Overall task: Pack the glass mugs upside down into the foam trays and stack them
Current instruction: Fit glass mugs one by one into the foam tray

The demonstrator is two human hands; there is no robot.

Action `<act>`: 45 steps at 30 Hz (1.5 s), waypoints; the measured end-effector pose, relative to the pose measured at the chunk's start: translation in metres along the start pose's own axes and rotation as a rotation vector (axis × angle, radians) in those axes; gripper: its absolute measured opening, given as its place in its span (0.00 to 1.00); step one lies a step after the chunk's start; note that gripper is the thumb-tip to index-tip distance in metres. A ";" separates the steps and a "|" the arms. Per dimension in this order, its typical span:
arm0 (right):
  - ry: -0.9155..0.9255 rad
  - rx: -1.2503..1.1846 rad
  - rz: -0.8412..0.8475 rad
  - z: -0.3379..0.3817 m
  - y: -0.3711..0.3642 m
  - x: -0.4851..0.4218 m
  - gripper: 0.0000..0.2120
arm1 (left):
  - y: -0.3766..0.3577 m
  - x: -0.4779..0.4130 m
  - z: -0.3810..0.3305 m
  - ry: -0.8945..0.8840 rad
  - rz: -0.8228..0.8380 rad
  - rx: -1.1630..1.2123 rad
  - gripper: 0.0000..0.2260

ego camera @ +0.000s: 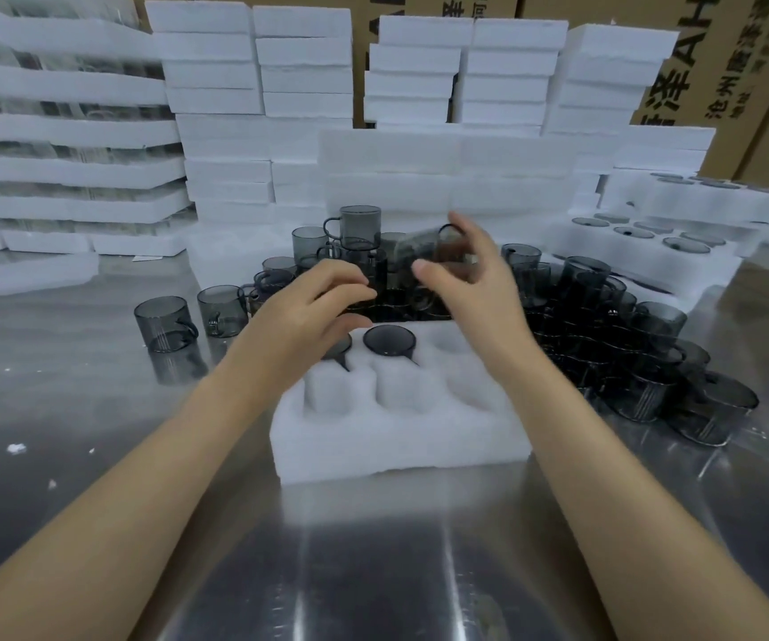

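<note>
We note: steel tabletop [373, 571]; foam tray stacks [216, 85] at 12 o'clock, cardboard boxes [743, 62] behind. Foam tray [396, 446] before us holds inverted mug [389, 340] in far row. Loose mugs [604, 326] heaped at 1 o'clock. Right hand [475, 275] grips blurred mug [421, 251] above heap. Left hand [317, 307] curled at tray's 11 o'clock corner; grip we cannot tell.

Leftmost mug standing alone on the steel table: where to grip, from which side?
Likely the body of the leftmost mug, approached from its left: it stands upright and that side is free, while its handle juts right toward the next mug.
</note>
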State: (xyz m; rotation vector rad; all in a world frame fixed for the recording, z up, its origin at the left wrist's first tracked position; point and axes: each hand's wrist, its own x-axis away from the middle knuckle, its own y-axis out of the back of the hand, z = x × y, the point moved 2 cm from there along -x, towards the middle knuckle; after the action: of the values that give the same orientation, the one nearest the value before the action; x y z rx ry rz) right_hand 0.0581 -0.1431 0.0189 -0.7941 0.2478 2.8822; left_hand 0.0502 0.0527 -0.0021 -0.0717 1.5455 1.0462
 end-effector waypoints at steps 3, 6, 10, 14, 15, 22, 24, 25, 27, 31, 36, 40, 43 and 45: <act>-0.075 0.073 0.026 -0.006 0.029 -0.010 0.30 | 0.001 -0.001 -0.001 0.065 -0.026 0.015 0.08; -0.090 0.200 0.074 -0.012 0.046 -0.012 0.25 | 0.000 -0.001 0.001 0.070 -0.020 -0.012 0.07; -0.146 0.315 0.272 -0.015 0.049 -0.011 0.24 | -0.001 -0.001 0.001 0.101 -0.017 0.021 0.05; -0.181 0.418 0.467 -0.018 0.042 -0.007 0.27 | 0.000 -0.001 0.001 0.144 -0.017 0.042 0.05; -0.178 0.437 0.485 -0.017 0.042 -0.006 0.27 | 0.000 -0.001 0.001 0.146 -0.016 0.043 0.05; -0.138 0.458 0.520 -0.013 0.045 -0.005 0.28 | -0.001 0.000 0.001 0.143 -0.019 0.032 0.04; -0.146 0.468 0.521 -0.014 0.046 -0.005 0.29 | -0.002 0.000 0.002 0.145 -0.019 0.030 0.04; -0.153 0.476 0.526 -0.014 0.047 -0.006 0.28 | -0.002 0.000 0.003 0.146 -0.018 0.028 0.04; -0.153 0.487 0.543 -0.014 0.046 -0.005 0.24 | -0.003 0.001 0.003 0.149 -0.017 0.025 0.04; -0.073 0.538 0.475 -0.014 0.042 -0.006 0.21 | -0.004 0.001 0.004 0.145 -0.021 0.026 0.06; -0.113 0.522 0.516 -0.017 0.037 -0.003 0.20 | -0.003 0.001 0.003 0.142 -0.016 0.032 0.08; 0.046 0.549 0.356 -0.014 0.025 0.000 0.22 | -0.003 0.000 0.003 0.145 -0.019 0.024 0.07; 0.084 0.736 0.443 -0.017 0.015 0.002 0.25 | -0.002 0.000 0.003 0.184 -0.068 -0.006 0.06; -0.003 0.819 0.523 -0.024 0.015 0.004 0.27 | 0.000 0.002 0.006 0.292 -0.133 -0.003 0.08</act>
State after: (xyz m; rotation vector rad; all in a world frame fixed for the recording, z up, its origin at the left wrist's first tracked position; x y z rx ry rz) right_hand 0.0636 -0.1620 -0.0017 -0.6050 1.7041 2.7490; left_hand 0.0550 0.0574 -0.0030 -0.3382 1.7750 0.9630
